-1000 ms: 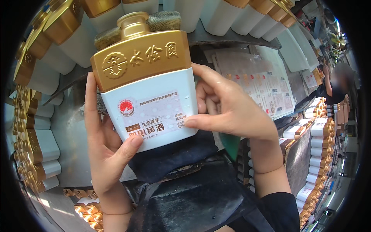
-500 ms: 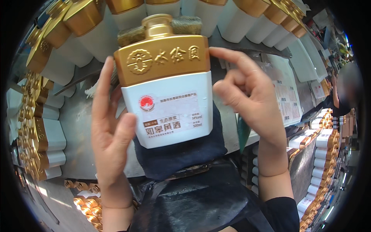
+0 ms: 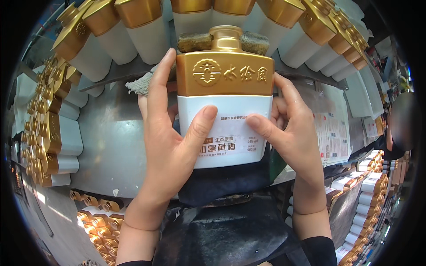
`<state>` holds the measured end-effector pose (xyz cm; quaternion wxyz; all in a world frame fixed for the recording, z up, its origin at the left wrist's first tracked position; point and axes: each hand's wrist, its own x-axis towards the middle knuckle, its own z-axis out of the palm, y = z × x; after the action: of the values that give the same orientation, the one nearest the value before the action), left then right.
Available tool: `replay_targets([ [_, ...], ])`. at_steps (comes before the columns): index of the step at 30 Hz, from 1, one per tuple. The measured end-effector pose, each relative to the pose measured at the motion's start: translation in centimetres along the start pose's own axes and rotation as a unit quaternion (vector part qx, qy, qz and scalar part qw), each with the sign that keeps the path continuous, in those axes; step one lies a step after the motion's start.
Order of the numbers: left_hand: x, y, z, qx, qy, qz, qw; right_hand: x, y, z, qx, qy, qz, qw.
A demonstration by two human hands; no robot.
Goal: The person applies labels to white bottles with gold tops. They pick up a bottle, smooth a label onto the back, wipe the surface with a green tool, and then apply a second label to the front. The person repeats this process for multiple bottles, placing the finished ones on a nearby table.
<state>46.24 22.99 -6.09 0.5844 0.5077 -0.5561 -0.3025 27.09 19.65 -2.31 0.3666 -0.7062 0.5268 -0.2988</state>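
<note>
Flat-sided white bottle with a satiny gold shoulder [image 3: 228,104] sits between both hands in front of the person, neck pointing away. Left hand [image 3: 168,142] and right hand [image 3: 295,133] grasp its sides; the left thumb covers part of the pale printed label [image 3: 235,129], and some fingertips are hidden. Raised lettering and a scalloped round emblem [image 3: 207,72] mark the gold. Behind the neck shows a rough brownish block [image 3: 195,43], its material unclear.

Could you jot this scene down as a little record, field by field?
Held item: bottle, gold shoulder, white body
Left hand: at the bottle's left side, thumb over its front
Right hand: at its right side, thumb over its front
To the right: printed sheets
Beyond: row of gold-and-white bottles
</note>
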Motion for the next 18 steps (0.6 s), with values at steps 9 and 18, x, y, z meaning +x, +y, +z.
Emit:
replay_targets([
  [9, 0.1, -1.2, -1.0, -0.025, -0.019, 0.029, 0.999, -0.3, 0.5, -0.1, 0.032, 0.002, -0.006, 0.999],
  [18, -0.2, -1.5, -0.5, -0.062, -0.010, 0.019, 0.998, -0.3, 1.4, 0.2, 0.003, 0.032, -0.024, 0.999],
])
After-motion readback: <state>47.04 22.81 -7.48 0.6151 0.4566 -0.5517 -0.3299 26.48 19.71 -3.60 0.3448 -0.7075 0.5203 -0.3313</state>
